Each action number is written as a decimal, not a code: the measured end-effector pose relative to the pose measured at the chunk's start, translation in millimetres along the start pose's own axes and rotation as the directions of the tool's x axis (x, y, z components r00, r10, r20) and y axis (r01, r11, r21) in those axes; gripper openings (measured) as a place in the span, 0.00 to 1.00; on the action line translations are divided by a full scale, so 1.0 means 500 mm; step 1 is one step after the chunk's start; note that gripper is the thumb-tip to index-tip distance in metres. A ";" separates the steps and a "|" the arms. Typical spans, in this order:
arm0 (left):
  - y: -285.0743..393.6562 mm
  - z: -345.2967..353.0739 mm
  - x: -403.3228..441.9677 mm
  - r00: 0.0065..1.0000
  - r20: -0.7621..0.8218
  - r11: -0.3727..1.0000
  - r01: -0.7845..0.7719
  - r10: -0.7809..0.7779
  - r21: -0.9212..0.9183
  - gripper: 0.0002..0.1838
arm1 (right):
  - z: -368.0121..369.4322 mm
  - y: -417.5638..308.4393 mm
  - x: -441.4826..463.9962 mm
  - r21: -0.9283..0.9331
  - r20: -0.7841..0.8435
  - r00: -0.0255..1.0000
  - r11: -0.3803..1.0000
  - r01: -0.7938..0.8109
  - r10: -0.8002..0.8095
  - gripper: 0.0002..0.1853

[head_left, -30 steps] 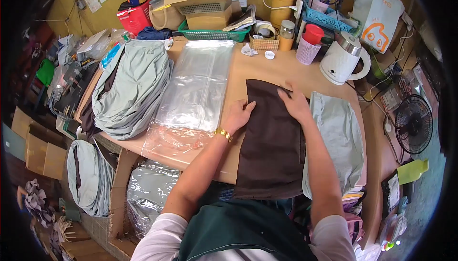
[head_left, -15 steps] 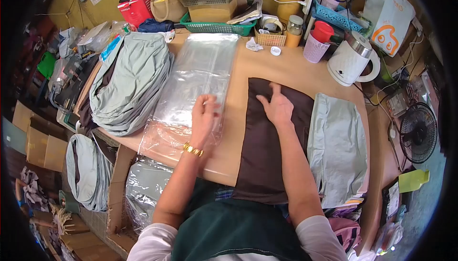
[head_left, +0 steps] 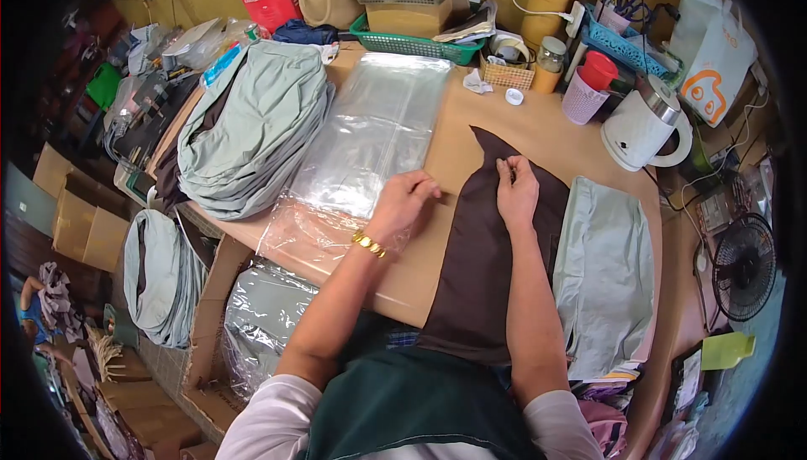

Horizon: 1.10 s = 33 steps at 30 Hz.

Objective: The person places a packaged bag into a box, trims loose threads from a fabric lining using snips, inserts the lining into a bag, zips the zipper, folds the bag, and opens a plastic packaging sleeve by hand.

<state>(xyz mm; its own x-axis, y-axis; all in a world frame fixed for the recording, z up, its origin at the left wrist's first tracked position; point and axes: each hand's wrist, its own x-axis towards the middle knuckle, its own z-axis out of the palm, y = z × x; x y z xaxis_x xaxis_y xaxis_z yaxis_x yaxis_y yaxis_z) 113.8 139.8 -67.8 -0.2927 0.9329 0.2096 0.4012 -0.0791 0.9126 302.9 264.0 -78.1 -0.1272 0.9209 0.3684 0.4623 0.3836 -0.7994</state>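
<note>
A dark brown cloth piece (head_left: 481, 267) lies lengthwise on the table in front of me, its near end at my apron. My right hand (head_left: 517, 189) is closed in a pinch on the cloth's upper part, and the far left corner is drawn up into a point. My left hand (head_left: 408, 199), with a gold bracelet at the wrist, hovers just left of the cloth, over the edge of the clear plastic bags (head_left: 370, 128). Its fingers are loosely bent with nothing visible in them. Folded pale grey-green cloth (head_left: 605, 279) lies right of the brown piece.
A stack of grey-green fabric (head_left: 252, 136) stands at the left. At the back are a green basket (head_left: 416, 44), a jar (head_left: 551, 57), a pink cup (head_left: 584, 100) and a white kettle (head_left: 639, 128). A black fan (head_left: 744, 267) is at right, an open carton (head_left: 206, 325) lower left.
My right hand has gone from spread flat on the brown cloth to pinching it, pulling its far edge askew. My left hand has moved right, toward the cloth. The view has shifted slightly.
</note>
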 end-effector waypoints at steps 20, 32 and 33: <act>0.040 0.024 0.016 0.980 0.048 0.966 0.201 -0.195 -0.163 0.12 | 0.026 0.010 -0.010 0.187 -0.075 0.981 0.964 0.192 -0.181 0.10; -0.001 0.004 -0.003 0.913 0.366 0.065 0.382 -0.179 -0.922 0.06 | -0.017 -0.092 -0.039 -0.005 0.139 0.954 0.963 0.268 -0.265 0.14; -0.005 0.004 -0.001 0.916 0.360 0.038 0.372 -0.180 -0.928 0.06 | -0.025 -0.104 -0.044 0.006 0.155 0.942 0.953 0.301 -0.299 0.14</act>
<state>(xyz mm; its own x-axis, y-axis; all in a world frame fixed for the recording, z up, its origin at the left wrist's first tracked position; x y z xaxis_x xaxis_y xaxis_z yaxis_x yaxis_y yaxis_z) 114.8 140.1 -70.7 -0.0280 0.9948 -0.0983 -0.8989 0.0179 0.4379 292.5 222.9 -38.9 -0.3935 0.7633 0.5124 0.3970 0.6437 -0.6542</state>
